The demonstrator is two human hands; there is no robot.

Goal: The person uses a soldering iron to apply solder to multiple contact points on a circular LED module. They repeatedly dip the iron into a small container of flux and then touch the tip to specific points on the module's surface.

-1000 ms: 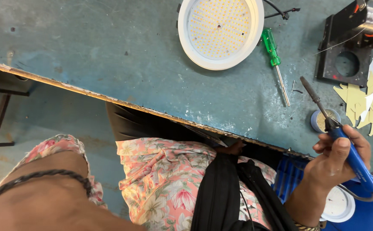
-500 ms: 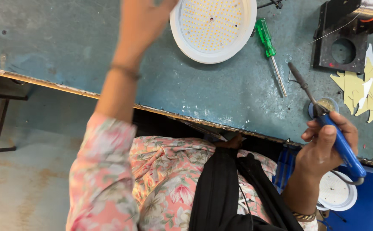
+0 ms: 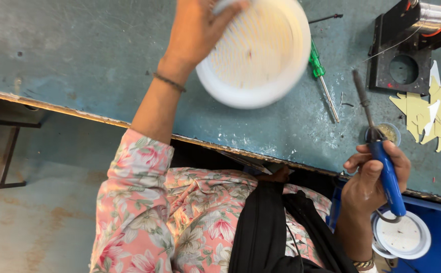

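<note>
My left hand point(image 3: 200, 28) grips the far rim of a round white lamp panel point(image 3: 256, 55) with a dotted LED face and holds it tilted above the blue-green bench; the panel is blurred. My right hand point(image 3: 375, 177) is closed around the blue handle of a soldering iron point(image 3: 377, 146), whose dark tip points away from me over the bench. The iron's tip hangs between a green-handled screwdriver point(image 3: 321, 76) and a small round tin point(image 3: 388, 132).
A black stand point(image 3: 400, 60) with a solder spool point(image 3: 433, 17) sits at the far right. Yellowish paper scraps point(image 3: 438, 119) lie beside it. A blue crate point(image 3: 433, 222) below the bench edge holds white round lamp housings point(image 3: 402, 235). The bench's metal edge point(image 3: 79, 114) runs diagonally.
My left arm came up from my lap, reached the lamp panel and lifted it toward me. My right hand with the iron stayed nearly still.
</note>
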